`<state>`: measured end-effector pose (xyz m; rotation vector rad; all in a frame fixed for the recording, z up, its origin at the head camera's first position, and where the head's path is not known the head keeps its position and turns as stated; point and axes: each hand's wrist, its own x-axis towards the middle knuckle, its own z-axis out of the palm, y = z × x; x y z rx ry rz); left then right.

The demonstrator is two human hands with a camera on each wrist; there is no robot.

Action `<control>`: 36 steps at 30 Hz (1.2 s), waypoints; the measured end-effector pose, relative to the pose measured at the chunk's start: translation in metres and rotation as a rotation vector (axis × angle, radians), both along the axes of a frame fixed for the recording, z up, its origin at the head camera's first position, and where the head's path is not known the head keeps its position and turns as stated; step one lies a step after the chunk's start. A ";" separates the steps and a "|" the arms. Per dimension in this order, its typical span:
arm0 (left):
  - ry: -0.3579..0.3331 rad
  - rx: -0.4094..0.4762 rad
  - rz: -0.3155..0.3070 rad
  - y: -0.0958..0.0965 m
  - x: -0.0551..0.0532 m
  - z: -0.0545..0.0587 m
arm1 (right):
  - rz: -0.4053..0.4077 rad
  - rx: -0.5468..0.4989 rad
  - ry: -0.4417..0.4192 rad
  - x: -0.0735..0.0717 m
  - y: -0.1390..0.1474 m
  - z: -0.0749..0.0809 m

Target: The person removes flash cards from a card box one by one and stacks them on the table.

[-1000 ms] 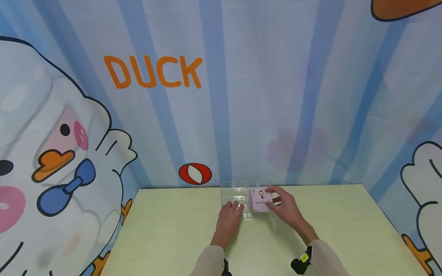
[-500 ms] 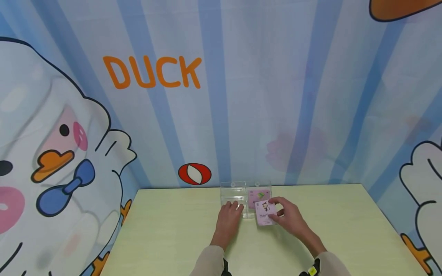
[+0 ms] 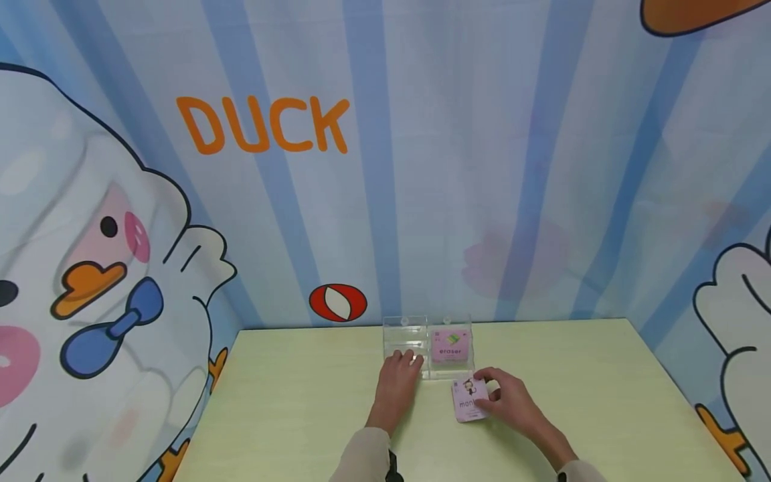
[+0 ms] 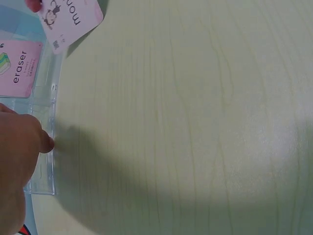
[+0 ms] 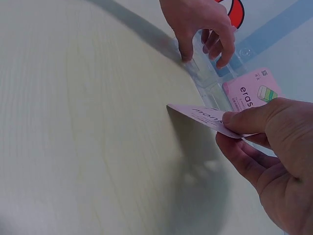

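Observation:
My right hand [image 3: 508, 402] pinches a pink flashcard [image 3: 466, 400] with a monkey picture on it, between thumb and fingers. In the right wrist view that card [image 5: 208, 119] is held tilted, its far corner low over the table. Behind it stands a clear plastic box [image 3: 405, 332] with two compartments. A pink flashcard marked "eraser" [image 3: 450, 346] lies in the right compartment. My left hand [image 3: 397, 385] holds the left compartment; in the right wrist view this hand [image 5: 200, 24] has its thumb at the front edge and bent fingers over the inside.
The pale wood-grain table [image 3: 289, 415] runs back to a blue striped backdrop [image 3: 440, 167] with duck drawings. The box stands close to the table's back edge. A shadow falls on the table below the right hand.
My right hand has drawn the monkey flashcard out of the right compartment, toward the front and slightly right. The eraser flashcard beneath now shows. My left hand stays on the box.

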<state>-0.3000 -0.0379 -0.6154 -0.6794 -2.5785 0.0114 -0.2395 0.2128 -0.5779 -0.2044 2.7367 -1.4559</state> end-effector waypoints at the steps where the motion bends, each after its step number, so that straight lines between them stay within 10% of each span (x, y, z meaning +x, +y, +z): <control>1: -0.001 -0.001 0.000 0.000 0.000 0.000 | 0.003 0.000 0.000 0.001 0.001 -0.002; 36: -0.029 -0.011 0.013 0.001 0.001 0.001 | 0.045 0.349 0.032 0.012 0.002 -0.030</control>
